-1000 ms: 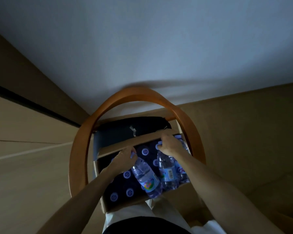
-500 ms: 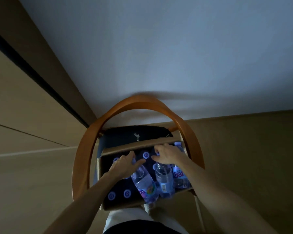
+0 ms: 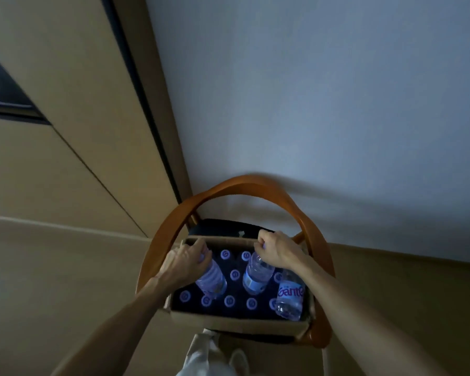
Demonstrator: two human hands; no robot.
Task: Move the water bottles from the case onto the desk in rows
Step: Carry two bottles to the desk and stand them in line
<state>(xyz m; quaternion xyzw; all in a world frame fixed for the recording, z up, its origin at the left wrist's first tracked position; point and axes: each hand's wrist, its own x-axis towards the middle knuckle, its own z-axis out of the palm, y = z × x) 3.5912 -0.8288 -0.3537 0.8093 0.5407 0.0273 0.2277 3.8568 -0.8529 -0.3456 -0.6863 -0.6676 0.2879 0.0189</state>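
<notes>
An open cardboard case [image 3: 236, 322] sits on a chair seat. Inside stand several water bottles, seen as pale caps [image 3: 229, 301] in the dark. My left hand [image 3: 183, 260] is shut on the neck of one clear bottle [image 3: 212, 280], raised above the caps at the case's left. My right hand [image 3: 276, 249] grips the top of a second bottle [image 3: 257, 275] near the middle. A third bottle with a red-lettered label [image 3: 291, 297] hangs tilted under my right wrist at the case's right side; whether my hand holds it is hidden.
The chair has a curved orange wooden back [image 3: 244, 185] arching over the case and a dark seat cushion [image 3: 223, 227]. A pale wall [image 3: 310, 104] stands behind it. A beige panel [image 3: 65, 158] with a dark gap runs on the left. My light trousers [image 3: 204, 359] show below.
The view has swung left and nearer. Both hands have closed on bottle tops and lifted them out of the rows; the left hand has moved to the case's back left corner.
</notes>
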